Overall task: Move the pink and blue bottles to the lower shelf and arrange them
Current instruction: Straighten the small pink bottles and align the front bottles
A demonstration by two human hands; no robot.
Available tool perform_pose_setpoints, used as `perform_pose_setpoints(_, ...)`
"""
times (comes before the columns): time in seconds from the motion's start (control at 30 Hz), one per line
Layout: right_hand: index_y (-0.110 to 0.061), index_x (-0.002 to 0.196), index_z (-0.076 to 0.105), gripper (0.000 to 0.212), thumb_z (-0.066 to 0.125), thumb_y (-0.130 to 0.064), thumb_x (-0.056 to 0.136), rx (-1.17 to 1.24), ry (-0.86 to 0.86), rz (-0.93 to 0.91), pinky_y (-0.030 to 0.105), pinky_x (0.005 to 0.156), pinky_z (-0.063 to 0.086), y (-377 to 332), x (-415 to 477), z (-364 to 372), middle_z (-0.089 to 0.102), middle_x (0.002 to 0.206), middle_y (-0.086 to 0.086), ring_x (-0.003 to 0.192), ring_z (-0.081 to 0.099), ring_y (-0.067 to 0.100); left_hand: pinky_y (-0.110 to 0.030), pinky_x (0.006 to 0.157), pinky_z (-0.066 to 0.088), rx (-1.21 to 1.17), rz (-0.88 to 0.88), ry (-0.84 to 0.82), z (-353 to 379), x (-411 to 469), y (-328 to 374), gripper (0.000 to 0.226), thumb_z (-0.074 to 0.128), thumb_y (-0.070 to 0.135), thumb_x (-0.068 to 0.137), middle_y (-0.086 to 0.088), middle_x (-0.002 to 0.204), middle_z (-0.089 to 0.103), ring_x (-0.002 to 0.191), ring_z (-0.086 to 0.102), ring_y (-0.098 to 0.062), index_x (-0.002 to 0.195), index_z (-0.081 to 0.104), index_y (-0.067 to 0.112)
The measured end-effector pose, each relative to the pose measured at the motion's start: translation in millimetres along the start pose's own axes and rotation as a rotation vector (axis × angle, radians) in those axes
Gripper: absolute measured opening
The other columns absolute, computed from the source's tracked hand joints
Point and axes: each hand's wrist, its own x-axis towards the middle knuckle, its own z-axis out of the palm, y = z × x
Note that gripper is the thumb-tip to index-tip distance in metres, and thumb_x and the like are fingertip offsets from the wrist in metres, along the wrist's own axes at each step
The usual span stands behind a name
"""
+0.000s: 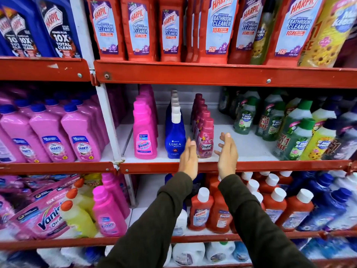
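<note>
Beside glossy Comfort bottle [205, 141] (waisted plastic), both hands spread, empty.

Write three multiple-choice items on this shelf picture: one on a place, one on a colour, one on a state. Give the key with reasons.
1. Where does the Comfort bottle stand?
A. On the top shelf
B. Right of the Ujala bottle on the middle shelf
C. Left of the Vanish bottle

2. What colour is the Ujala bottle's cap?
A. White
B. Green
C. Red

3. What are the hands doing?
A. Both grip one bottle
B. Open and empty, either side of the Comfort bottle
C. Resting on the floor

Key: 1 B, it is the third row from the left on that shelf. 2 A, a white cap tops the blue body. 3 B, the left hand and right hand show spread fingers holding nothing.
</note>
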Motion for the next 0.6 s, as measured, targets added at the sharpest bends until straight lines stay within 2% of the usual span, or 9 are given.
perform_pose_setpoints(0.1, -0.012, 0.116, 0.065, 0.045, 0.032, -0.04, 0.105, 0.126, 0.045, -0.053, 0.035, 0.077, 0.053, -5, -18, 12, 0.067, 0.106, 0.002, 0.087, 0.062, 0.012, -0.025, 0.106, 0.047, -0.183, 0.212, 0.257, -20, -19, -4, 0.052, 0.025, 0.039, 0.105, -0.002, 0.141, 0.06, 0.128, 0.058, -0.012, 0.15, 0.043, 0.02)
perform_pose_setpoints(0.2, -0.013, 0.122, 0.063, 0.043, 0.031, -0.036, 0.106, 0.125, -0.149, -0.009, 0.032, 0.086, 0.054, -6, -38, 37, 0.067, 0.118, 0.004, 0.103, 0.064, 0.015, -0.026, 0.113, 0.04, -0.202, 0.303, 0.406, -38, -16, -7, 0.05, 0.026, 0.044, 0.103, 0.004, 0.148, 0.053, 0.136, 0.05, -0.008, 0.144, 0.047, 0.025)
perform_pose_setpoints(0.27, -0.021, 0.132, 0.056, 0.038, 0.03, -0.035, 0.107, 0.088, -0.283, 0.035, 0.024, 0.099, 0.047, -3, -44, 53, 0.06, 0.128, -0.007, 0.119, 0.058, 0.004, -0.027, 0.122, 0.026, -0.166, 0.255, 0.388, -47, -10, -5, 0.054, 0.025, 0.044, 0.103, 0.005, 0.16, 0.037, 0.147, 0.033, -0.006, 0.152, 0.036, 0.024)
perform_pose_setpoints(0.33, -0.029, 0.123, 0.055, 0.029, 0.031, -0.034, 0.107, 0.107, -0.354, 0.084, 0.007, 0.088, 0.046, 2, -43, 64, 0.059, 0.114, -0.02, 0.102, 0.059, -0.017, -0.031, 0.127, 0.016, -0.138, 0.137, 0.324, -52, 3, -7, 0.058, 0.025, 0.045, 0.105, 0.003, 0.166, 0.023, 0.152, 0.021, -0.008, 0.157, 0.023, 0.019)
perform_pose_setpoints(0.37, -0.031, 0.115, 0.056, 0.027, 0.031, -0.033, 0.107, 0.116, -0.377, 0.125, 0.005, 0.08, 0.047, 3, -41, 68, 0.06, 0.109, -0.02, 0.093, 0.06, -0.019, -0.035, 0.128, 0.015, -0.153, 0.064, 0.287, -56, 10, -8, 0.066, 0.028, 0.054, 0.103, 0.001, 0.166, 0.023, 0.152, 0.021, -0.01, 0.158, 0.022, 0.018)
perform_pose_setpoints(0.43, -0.025, 0.124, 0.057, 0.034, 0.03, -0.037, 0.106, 0.097, -0.422, 0.179, 0.011, 0.08, 0.047, 6, -37, 75, 0.063, 0.119, -0.007, 0.098, 0.06, -0.01, -0.042, 0.126, 0.024, -0.203, -0.075, 0.221, -66, 25, -13, 0.089, 0.036, 0.076, 0.089, -0.002, 0.161, 0.036, 0.147, 0.035, -0.014, 0.156, 0.032, 0.018)
perform_pose_setpoints(0.47, -0.019, 0.134, 0.053, 0.042, 0.03, -0.039, 0.106, 0.079, -0.435, 0.194, 0.012, 0.081, 0.047, 8, -35, 77, 0.061, 0.128, -0.002, 0.104, 0.059, -0.005, -0.043, 0.123, 0.03, -0.223, -0.12, 0.181, -69, 28, -11, 0.087, 0.035, 0.075, 0.091, -0.005, 0.155, 0.046, 0.141, 0.044, -0.016, 0.153, 0.038, 0.014)
perform_pose_setpoints(0.53, -0.013, 0.143, 0.047, 0.049, 0.031, -0.041, 0.105, 0.068, -0.443, 0.209, 0.014, 0.082, 0.048, 12, -33, 81, 0.059, 0.136, 0.003, 0.114, 0.06, 0.005, -0.037, 0.115, 0.04, -0.279, -0.167, 0.154, -74, 21, 5, 0.06, 0.029, 0.05, 0.105, -0.006, 0.137, 0.059, 0.125, 0.056, -0.018, 0.142, 0.047, 0.007)
perform_pose_setpoints(0.6, -0.012, 0.142, 0.048, 0.049, 0.032, -0.039, 0.105, 0.05, -0.439, 0.195, 0.015, 0.086, 0.048, 17, -33, 82, 0.06, 0.138, 0.007, 0.123, 0.06, 0.013, -0.031, 0.106, 0.043, -0.297, -0.165, 0.125, -74, 23, 8, 0.044, 0.026, 0.037, 0.109, -0.005, 0.125, 0.059, 0.116, 0.056, -0.017, 0.136, 0.048, 0.01)
